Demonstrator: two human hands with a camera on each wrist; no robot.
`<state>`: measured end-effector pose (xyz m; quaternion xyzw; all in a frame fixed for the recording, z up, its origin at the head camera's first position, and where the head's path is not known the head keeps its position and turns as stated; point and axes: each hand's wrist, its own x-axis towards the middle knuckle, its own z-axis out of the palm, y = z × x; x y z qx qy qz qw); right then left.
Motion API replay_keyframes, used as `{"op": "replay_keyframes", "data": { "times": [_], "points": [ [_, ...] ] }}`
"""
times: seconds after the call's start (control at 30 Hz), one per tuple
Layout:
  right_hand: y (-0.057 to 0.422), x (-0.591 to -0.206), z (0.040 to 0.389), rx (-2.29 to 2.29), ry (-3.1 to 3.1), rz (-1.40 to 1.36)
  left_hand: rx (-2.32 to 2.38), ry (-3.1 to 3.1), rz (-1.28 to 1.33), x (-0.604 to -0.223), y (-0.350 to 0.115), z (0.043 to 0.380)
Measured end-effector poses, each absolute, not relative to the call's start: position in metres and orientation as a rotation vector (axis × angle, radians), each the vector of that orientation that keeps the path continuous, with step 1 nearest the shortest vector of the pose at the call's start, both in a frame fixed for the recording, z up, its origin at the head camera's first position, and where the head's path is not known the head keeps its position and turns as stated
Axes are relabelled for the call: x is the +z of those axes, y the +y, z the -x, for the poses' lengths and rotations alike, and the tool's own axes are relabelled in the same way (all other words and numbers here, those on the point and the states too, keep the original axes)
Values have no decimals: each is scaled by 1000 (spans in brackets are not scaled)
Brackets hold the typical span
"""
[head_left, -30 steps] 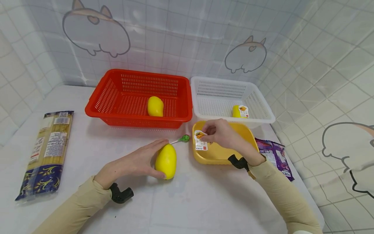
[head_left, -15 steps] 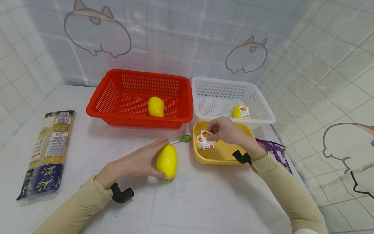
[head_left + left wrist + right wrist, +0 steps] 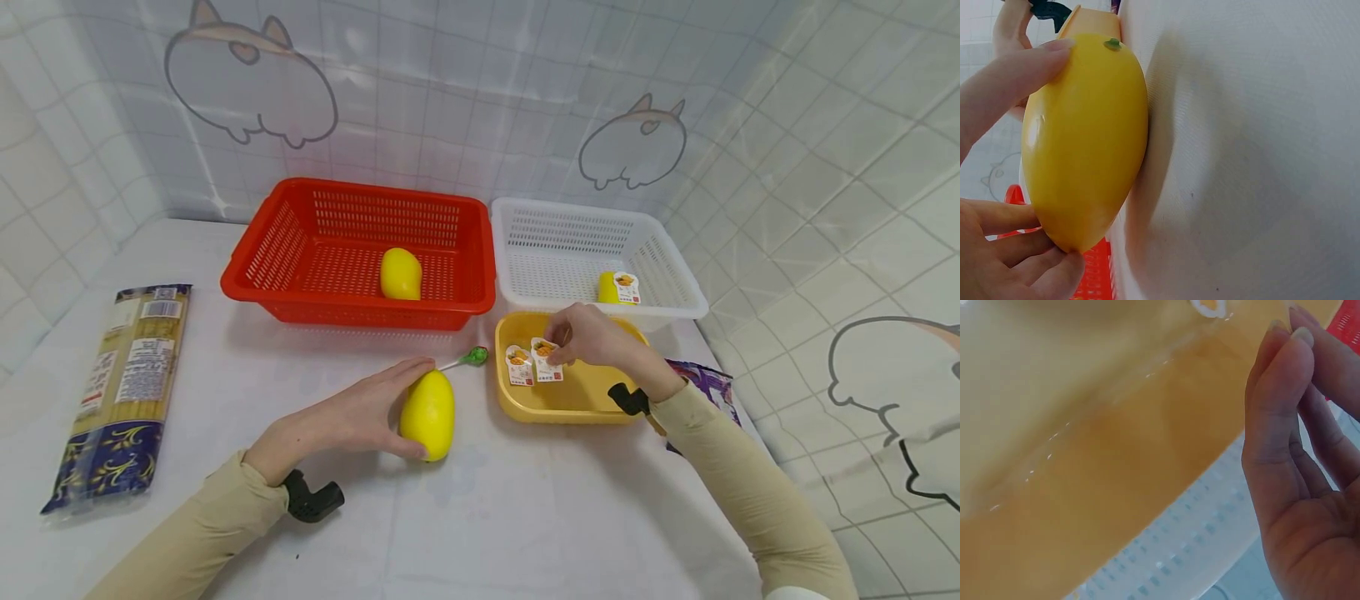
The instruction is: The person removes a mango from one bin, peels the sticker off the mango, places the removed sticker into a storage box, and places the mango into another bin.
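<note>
My left hand [image 3: 352, 414] grips a yellow mango [image 3: 428, 417] on the table, thumb at its near end and fingers at its far end. The left wrist view shows the mango [image 3: 1088, 137] with a small green stem spot. My right hand [image 3: 592, 337] is over the yellow tray [image 3: 577, 414], pinching a white mango-picture sticker [image 3: 548, 367] between thumb and fingers. A second such sticker [image 3: 519, 367] lies at the tray's left side. In the right wrist view the fingertips meet, and the pinched sticker hardly shows.
Behind stand a red basket [image 3: 352, 312] with a mango [image 3: 401, 275] and a white basket [image 3: 540, 292] with a stickered mango [image 3: 607, 287]. A lollipop [image 3: 474, 357] lies between mango and tray. A noodle pack [image 3: 123, 392] is left; a purple packet [image 3: 712, 387] lies right, behind my forearm.
My right hand has moved right over the tray with the pinched sticker, uncovering the other sticker at the left. My left hand has stayed on the mango.
</note>
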<state>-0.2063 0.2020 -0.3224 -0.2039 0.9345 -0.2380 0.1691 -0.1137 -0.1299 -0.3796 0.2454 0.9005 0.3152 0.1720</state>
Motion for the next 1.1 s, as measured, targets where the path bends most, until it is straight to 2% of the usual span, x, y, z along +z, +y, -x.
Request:
{"op": "replay_keyframes", "data": {
  "times": [1.1],
  "points": [
    [213,-351,228,-550,2564,662,878,2562,-695,-381,-130,114]
  ]
}}
